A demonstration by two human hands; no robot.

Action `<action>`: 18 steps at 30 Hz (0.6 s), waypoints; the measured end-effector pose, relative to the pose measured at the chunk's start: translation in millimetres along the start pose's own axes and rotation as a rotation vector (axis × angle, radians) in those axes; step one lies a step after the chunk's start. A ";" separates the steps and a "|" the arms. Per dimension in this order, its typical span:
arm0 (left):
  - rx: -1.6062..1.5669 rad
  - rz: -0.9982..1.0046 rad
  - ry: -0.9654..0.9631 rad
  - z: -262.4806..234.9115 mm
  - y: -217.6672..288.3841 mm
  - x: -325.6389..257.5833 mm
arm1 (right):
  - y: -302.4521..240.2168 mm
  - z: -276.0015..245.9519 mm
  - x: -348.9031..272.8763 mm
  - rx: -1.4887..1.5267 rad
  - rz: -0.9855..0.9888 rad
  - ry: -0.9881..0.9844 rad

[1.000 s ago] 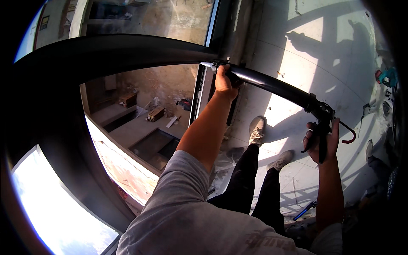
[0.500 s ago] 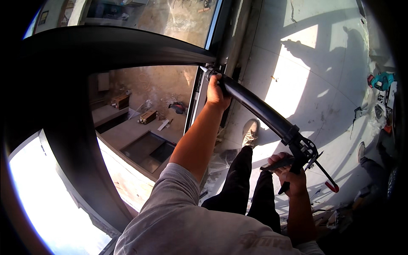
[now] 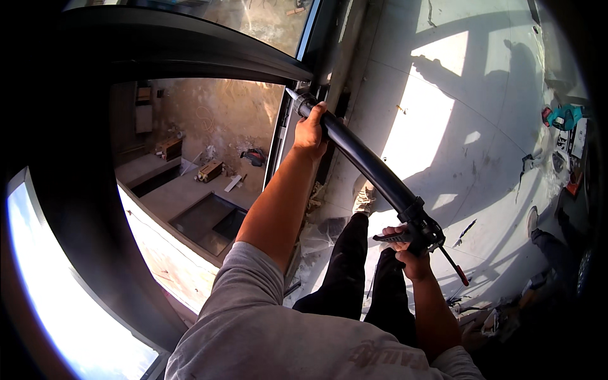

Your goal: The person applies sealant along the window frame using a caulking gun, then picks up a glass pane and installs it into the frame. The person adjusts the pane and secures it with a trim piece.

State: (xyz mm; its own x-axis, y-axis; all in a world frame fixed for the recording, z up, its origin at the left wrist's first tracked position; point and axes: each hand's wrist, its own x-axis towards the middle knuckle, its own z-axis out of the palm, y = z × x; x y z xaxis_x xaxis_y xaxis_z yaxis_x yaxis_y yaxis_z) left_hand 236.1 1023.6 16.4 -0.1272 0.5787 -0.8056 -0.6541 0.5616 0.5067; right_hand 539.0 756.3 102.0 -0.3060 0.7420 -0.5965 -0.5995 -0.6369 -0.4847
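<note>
A dark window frame (image 3: 190, 45) takes up most of the left side, its bars bending toward the rim of the view. To the right spreads a pale tiled floor (image 3: 437, 117), crossed by sunlight and shadow. The person's grey shirt (image 3: 285, 335) fills the lower middle, with black trousers (image 3: 339, 272) beyond it. A long black caulking gun (image 3: 367, 161) is held aslant above the floor, its front end beside the frame and its handle end lower, to the right. Near the right edge another person's leg (image 3: 554, 250) shows in dark cloth. The left hand (image 3: 310, 132) has its fingers wrapped around the barrel close to the front cap; the right hand (image 3: 415, 261) has its fingers clamped about the handle and trigger, though how far the trigger is pressed cannot be told. A teal power tool (image 3: 563, 117) lies at far right. Smaller still are the gun's red-tipped rod (image 3: 453, 266), jutting past the right hand, and the pale nozzle (image 3: 291, 93), near the frame's corner; whether it touches cannot be told.
</note>
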 end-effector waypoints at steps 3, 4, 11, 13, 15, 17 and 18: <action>-0.015 -0.010 -0.034 -1.7 0.8 3.4 | 3.4 -8.7 4.6 -0.018 0.020 -0.013; -0.016 -0.005 -0.043 -2.3 -0.6 3.9 | 4.0 -11.4 5.5 -0.025 0.024 -0.020; -0.025 0.057 -0.031 8.0 -5.5 8.6 | -23.4 -14.3 17.5 -0.011 0.046 0.023; -0.011 0.065 -0.009 10.5 -6.3 11.2 | -36.9 -10.1 21.9 -0.015 0.051 0.037; 0.014 0.070 0.013 9.8 -7.7 14.7 | -44.2 -12.9 25.1 -0.019 0.055 0.023; 0.020 0.086 0.058 22.4 -6.6 6.8 | -50.5 -12.6 27.6 -0.024 0.052 0.032; 0.023 0.095 0.080 27.6 -5.6 3.5 | -51.5 -12.3 28.8 0.000 0.051 0.039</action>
State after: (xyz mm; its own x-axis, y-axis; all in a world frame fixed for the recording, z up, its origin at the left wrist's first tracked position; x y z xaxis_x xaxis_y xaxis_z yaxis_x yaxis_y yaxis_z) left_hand 259.9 1038.8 19.3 -0.2475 0.5811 -0.7753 -0.6191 0.5207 0.5879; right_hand 570.1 807.9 101.9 -0.3074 0.6997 -0.6449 -0.5841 -0.6738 -0.4526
